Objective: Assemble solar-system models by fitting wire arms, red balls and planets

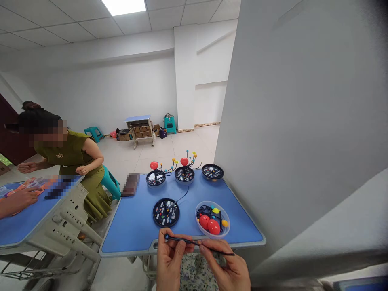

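At the front edge of the blue table, my left hand (pixel 171 258) and my right hand (pixel 226 262) both pinch thin black rods (pixel 189 241) that lie nearly end to end between them. Just beyond my left hand, a round black base (pixel 166 212) lies on the table, with a thin rod reaching out from its centre. A clear bowl (pixel 228 229) beyond my right hand holds red balls (pixel 214 226), small yellow and blue balls and black parts. Farther back stand two models with red balls (pixel 154 165) (pixel 184 161) and coloured beads on curved arms.
Another round black base (pixel 212 171) sits at the back right of the table (pixel 130 226). A blurred brown object (pixel 130 184) lies at the left edge. A wall rises on the right. A person (pixel 72 161) sits at another table on the left.
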`<state>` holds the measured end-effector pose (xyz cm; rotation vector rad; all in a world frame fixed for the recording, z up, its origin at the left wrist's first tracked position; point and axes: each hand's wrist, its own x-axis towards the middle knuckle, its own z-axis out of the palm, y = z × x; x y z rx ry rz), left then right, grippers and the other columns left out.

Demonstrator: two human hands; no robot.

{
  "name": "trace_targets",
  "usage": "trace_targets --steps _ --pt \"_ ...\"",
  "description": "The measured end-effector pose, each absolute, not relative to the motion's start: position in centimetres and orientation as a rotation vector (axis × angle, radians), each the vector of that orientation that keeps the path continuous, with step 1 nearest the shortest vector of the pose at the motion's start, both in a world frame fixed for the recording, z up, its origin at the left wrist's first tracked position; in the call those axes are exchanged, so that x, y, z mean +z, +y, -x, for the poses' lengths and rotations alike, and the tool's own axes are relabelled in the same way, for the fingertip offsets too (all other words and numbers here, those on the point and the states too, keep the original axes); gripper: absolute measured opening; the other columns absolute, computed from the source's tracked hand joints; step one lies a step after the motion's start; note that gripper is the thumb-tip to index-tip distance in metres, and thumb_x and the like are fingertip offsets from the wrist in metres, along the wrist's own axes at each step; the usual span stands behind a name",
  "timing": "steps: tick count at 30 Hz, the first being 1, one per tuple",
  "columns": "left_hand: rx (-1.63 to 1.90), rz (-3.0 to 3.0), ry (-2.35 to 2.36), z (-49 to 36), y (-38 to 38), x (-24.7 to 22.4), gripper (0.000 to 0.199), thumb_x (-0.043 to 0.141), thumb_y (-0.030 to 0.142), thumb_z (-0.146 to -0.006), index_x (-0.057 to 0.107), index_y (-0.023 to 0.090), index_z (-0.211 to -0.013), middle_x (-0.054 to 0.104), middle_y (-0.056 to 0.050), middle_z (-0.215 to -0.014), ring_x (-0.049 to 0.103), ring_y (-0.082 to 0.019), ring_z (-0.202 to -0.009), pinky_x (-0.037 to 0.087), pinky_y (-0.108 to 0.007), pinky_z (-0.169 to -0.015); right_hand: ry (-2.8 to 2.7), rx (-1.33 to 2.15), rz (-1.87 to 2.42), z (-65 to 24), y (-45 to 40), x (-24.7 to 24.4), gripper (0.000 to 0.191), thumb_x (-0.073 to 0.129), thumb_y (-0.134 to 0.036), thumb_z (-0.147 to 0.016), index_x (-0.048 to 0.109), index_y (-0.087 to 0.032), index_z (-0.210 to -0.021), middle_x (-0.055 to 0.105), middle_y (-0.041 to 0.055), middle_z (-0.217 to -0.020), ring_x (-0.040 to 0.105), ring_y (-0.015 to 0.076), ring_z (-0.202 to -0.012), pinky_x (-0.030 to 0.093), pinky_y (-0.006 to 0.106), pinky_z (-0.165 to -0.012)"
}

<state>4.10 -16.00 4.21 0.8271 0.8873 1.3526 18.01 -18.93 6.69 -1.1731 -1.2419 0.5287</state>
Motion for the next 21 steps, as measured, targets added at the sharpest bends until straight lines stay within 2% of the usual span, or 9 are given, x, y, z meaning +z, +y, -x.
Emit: trace_targets --steps 5,10,17,21 --pt "1.350 -0.756 0.895 -4.4 -15.8 4.0 0.048 0.075 0.047 -0.068 0.041 0.025 -0.093 0.070 -0.003 -0.087 0.069 -0.020 -0.078 0.054 -0.031 -0.070 -1.312 0.447 1.206 -17.9 -18.9 6.8 0.015 0.067 -0.038 -0.077 0.073 -0.026 -0.085 0.074 0.0059 -0.076 0.065 0.0230 -0.066 0.054 0.034 -0.063" --pt "1.336 -0.803 0.874 -4.0 -15.8 4.2 0.046 0.074 0.045 -0.069 0.039 0.025 -0.093 0.070 -0.003 -0.088 0.069 -0.019 -0.077 0.054 -0.031 -0.071 -1.425 0.319 1.235 -18.0 -19.0 7.3 0.012 0.065 -0.036 -0.080 0.072 -0.028 -0.085 0.074 0.0053 -0.076 0.065 0.0232 -0.064 0.052 0.039 -0.069" --pt "1.374 -0.893 0.881 -4.4 -16.3 5.2 0.042 0.073 0.041 -0.072 0.040 0.024 -0.092 0.072 -0.005 -0.083 0.071 -0.021 -0.075 0.056 -0.032 -0.070 -1.270 0.598 1.189 -18.0 -18.6 6.7 0.018 0.068 -0.041 -0.077 0.072 -0.023 -0.081 0.073 0.0063 -0.075 0.067 0.0224 -0.069 0.057 0.030 -0.065" --pt "1.438 -0.824 0.909 -4.9 -16.4 5.2 0.048 0.076 0.041 -0.067 0.047 0.023 -0.100 0.073 -0.006 -0.082 0.071 -0.023 -0.077 0.056 -0.035 -0.072 -1.167 0.756 1.156 -18.2 -18.2 6.0 0.025 0.069 -0.044 -0.075 0.073 -0.022 -0.086 0.074 0.0073 -0.082 0.069 0.0236 -0.070 0.058 0.030 -0.065"
